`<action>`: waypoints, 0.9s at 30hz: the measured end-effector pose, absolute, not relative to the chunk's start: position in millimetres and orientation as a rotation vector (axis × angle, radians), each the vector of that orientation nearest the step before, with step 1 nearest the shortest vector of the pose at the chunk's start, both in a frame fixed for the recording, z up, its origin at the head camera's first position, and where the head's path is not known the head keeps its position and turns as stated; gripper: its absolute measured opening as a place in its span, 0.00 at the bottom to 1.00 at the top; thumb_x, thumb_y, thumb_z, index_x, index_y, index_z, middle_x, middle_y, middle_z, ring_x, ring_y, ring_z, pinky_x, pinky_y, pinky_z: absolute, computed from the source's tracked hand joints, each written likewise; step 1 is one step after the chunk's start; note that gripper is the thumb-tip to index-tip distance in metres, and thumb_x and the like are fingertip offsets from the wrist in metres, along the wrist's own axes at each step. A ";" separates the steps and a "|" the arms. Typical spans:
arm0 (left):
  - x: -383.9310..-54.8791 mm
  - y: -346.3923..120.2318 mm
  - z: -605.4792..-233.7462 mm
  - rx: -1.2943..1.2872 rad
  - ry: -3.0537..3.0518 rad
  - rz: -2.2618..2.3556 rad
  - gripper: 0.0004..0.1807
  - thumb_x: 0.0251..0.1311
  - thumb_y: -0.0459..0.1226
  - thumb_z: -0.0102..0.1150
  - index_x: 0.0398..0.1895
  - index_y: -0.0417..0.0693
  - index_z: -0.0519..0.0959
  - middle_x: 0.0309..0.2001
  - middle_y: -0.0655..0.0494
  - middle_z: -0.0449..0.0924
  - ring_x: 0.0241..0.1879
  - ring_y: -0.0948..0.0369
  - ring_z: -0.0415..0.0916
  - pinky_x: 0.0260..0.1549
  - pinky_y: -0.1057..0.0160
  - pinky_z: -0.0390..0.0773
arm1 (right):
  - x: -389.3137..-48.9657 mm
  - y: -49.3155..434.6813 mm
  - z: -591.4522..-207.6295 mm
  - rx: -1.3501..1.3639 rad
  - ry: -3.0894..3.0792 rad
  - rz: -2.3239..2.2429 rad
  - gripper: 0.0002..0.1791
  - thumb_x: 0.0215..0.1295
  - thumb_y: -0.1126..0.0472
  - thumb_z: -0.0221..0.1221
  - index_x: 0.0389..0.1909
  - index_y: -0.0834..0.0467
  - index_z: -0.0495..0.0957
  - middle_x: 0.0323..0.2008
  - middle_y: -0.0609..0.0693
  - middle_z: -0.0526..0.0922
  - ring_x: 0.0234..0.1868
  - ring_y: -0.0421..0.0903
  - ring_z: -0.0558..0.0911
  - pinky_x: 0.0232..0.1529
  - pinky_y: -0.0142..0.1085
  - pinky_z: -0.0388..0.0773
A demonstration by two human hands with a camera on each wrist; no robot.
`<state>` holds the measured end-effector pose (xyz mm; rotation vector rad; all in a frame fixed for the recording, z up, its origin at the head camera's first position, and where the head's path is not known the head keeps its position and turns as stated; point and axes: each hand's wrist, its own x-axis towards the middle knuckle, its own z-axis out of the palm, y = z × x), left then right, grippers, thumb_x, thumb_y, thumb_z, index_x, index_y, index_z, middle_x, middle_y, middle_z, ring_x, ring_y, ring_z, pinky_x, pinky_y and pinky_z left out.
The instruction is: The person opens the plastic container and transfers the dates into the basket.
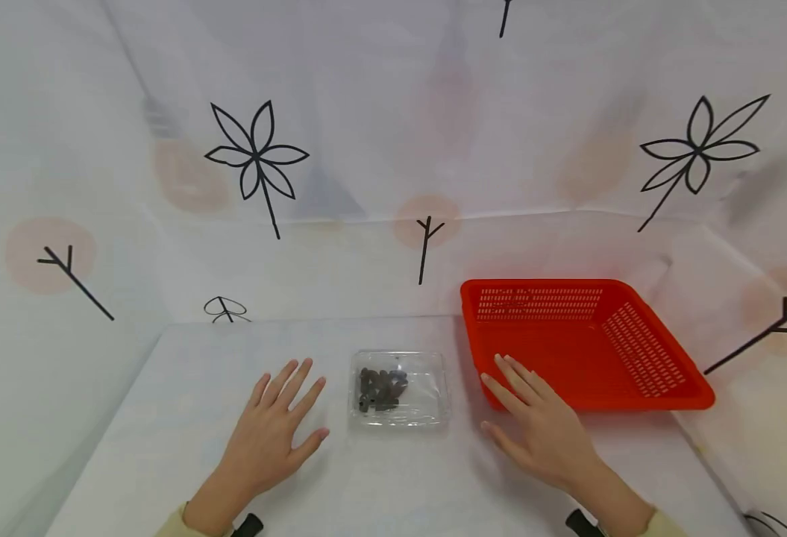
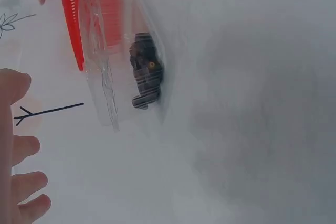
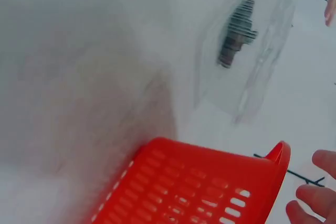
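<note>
left hand (image 1: 265, 440) and right hand (image 1: 546, 432): both released, holding nothing | clear box (image 1: 425, 399) with dark pieces (image 1: 383, 389) between them on worktop (image 1: 393, 477) | red basket (image 1: 535, 304) near right hand

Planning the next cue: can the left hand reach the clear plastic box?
Probably yes: the left hand is empty and beside the clear plastic box, with nothing visible between them.

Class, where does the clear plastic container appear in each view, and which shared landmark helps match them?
Head: the clear plastic container is centred horizontally, below mid-height.
Left wrist: upper left.
Right wrist: upper right.
Shared landmark: the red slotted basket, visible in all three.
</note>
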<state>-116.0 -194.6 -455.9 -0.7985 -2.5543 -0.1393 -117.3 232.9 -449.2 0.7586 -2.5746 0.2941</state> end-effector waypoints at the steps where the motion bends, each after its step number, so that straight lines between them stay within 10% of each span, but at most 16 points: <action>1: -115.6 -193.7 -456.3 -0.797 -2.543 -0.169 0.37 0.72 0.63 0.37 0.72 0.50 0.69 0.77 0.48 0.53 0.73 0.45 0.54 0.63 0.36 0.55 | -117.4 230.8 -449.7 0.731 -2.578 0.333 0.38 0.58 0.43 0.67 0.69 0.51 0.73 0.73 0.53 0.63 0.72 0.54 0.63 0.60 0.52 0.71; 6: -114.3 -187.9 -459.7 -0.749 -2.504 -0.393 0.31 0.66 0.51 0.57 0.69 0.49 0.73 0.70 0.50 0.67 0.66 0.48 0.66 0.60 0.40 0.65 | -117.9 215.5 -454.0 0.639 -2.530 0.563 0.35 0.56 0.53 0.71 0.67 0.50 0.75 0.69 0.51 0.70 0.66 0.52 0.72 0.46 0.46 0.81; 12: -113.1 -175.0 -468.8 -0.561 -2.620 -0.780 0.32 0.58 0.41 0.70 0.68 0.56 0.74 0.63 0.61 0.75 0.58 0.58 0.74 0.52 0.50 0.76 | -118.5 192.7 -461.8 0.649 -2.440 0.713 0.31 0.54 0.61 0.71 0.62 0.52 0.79 0.65 0.49 0.75 0.63 0.49 0.75 0.58 0.26 0.66; 27: -131.7 -139.5 -501.3 -0.225 -2.627 -1.671 0.36 0.54 0.34 0.73 0.67 0.45 0.72 0.51 0.54 0.81 0.46 0.57 0.80 0.38 0.61 0.75 | -135.1 130.8 -472.9 0.841 -2.387 0.872 0.23 0.55 0.63 0.71 0.55 0.52 0.84 0.58 0.49 0.81 0.58 0.46 0.78 0.53 0.45 0.78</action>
